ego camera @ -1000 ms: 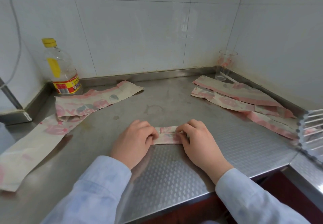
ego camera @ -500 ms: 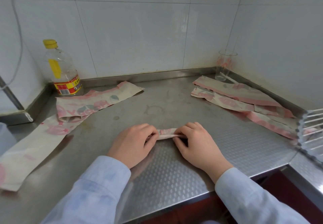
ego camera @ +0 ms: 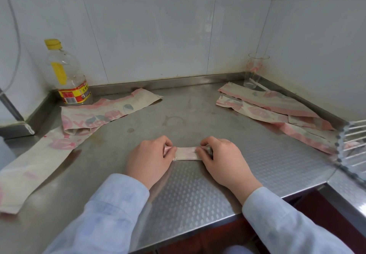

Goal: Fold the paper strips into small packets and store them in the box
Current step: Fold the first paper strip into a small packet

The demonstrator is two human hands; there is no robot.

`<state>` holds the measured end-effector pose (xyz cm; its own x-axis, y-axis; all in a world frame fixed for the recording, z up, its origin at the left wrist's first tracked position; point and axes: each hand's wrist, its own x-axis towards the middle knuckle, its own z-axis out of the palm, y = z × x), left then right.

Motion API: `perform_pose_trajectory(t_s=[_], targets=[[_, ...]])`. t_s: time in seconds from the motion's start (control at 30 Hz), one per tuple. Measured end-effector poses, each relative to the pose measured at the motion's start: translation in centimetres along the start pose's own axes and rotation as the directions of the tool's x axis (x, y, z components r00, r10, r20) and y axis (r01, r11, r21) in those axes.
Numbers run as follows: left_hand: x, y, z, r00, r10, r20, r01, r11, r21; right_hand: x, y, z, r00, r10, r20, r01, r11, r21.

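A narrow folded paper strip [ego camera: 187, 153], pale with pink print, lies flat on the steel counter [ego camera: 198, 190] in front of me. My left hand [ego camera: 151, 158] pinches its left end and my right hand [ego camera: 222, 159] pinches its right end, fingers curled over the paper. Long unfolded strips [ego camera: 103, 115] lie to the left, one [ego camera: 33, 166] reaching toward the front left edge. More unfolded strips [ego camera: 277, 111] are piled at the right, along the wall. No box is identifiable in this view.
A near-empty plastic bottle [ego camera: 66, 75] with a yellow cap stands in the back left corner. A clear glass [ego camera: 256, 71] stands in the back right corner. A white wire rack [ego camera: 354, 144] juts in at the right edge. The counter's front edge runs just below my wrists.
The strip, which was raised and pinched thin between my hands half a second ago, now lies flat again. My hands have moved slightly apart along it.
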<state>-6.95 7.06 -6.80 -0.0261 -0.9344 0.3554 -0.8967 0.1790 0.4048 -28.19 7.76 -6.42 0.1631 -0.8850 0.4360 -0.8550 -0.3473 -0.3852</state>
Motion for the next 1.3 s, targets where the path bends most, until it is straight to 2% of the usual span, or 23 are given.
perform_pose_trajectory(t_s=[0.2,0.33,0.4,0.47,0.53,0.63,0.77,0.87,0.93,1.03,1.2,1.3], targets=[[-0.1,0.4,-0.3,0.996,0.009,-0.085,-0.005,0.998,0.058,0.1,0.1,0.2,0.999,0.045,-0.025,-0.047,0.996,-0.073],[0.0,0.3,-0.7,0.971,0.210,-0.116,-0.197,0.974,0.116,0.2,0.1,0.2,0.997,0.071,-0.027,-0.074,0.992,-0.107],[0.1,0.4,-0.8,0.940,0.337,-0.053,-0.326,0.932,0.159,0.1,0.1,0.2,0.998,0.057,-0.026,-0.060,0.993,-0.102],[0.1,0.5,-1.1,0.921,0.385,0.052,-0.387,0.897,0.212,0.1,0.2,0.2,1.000,0.022,-0.020,-0.024,0.995,-0.101],[-0.3,0.7,-1.5,0.938,0.322,0.130,-0.344,0.912,0.224,0.0,0.3,0.1,1.000,-0.014,-0.008,0.013,0.994,-0.104],[-1.9,1.6,-1.5,0.965,0.235,0.120,-0.258,0.935,0.244,0.1,0.1,0.1,0.999,-0.035,0.017,0.037,0.987,-0.159],[-4.0,2.8,-1.1,0.957,0.167,0.238,-0.248,0.897,0.366,-0.2,-0.4,-0.2,0.996,-0.087,0.011,0.088,0.970,-0.229],[-4.0,2.8,-1.1,0.945,0.132,0.300,-0.244,0.896,0.372,-0.4,-0.4,-0.5,0.936,-0.220,0.276,0.276,0.943,-0.184],[-4.0,2.7,-0.9,0.940,0.105,0.324,-0.226,0.903,0.364,-0.1,-0.3,-0.4,0.872,-0.221,0.438,0.318,0.934,-0.163],[-4.2,2.5,-0.9,0.944,0.059,0.325,-0.190,0.902,0.387,0.2,-0.2,-0.2,0.851,-0.164,0.498,0.291,0.938,-0.189],[-5.0,2.5,-1.3,0.948,0.017,0.318,-0.149,0.906,0.397,0.1,-0.8,-0.2,0.854,-0.045,0.519,0.185,0.958,-0.220],[-5.7,2.4,-1.7,0.947,0.021,0.319,-0.154,0.904,0.399,-0.4,-1.0,-0.4,0.850,-0.030,0.526,0.170,0.961,-0.220]])
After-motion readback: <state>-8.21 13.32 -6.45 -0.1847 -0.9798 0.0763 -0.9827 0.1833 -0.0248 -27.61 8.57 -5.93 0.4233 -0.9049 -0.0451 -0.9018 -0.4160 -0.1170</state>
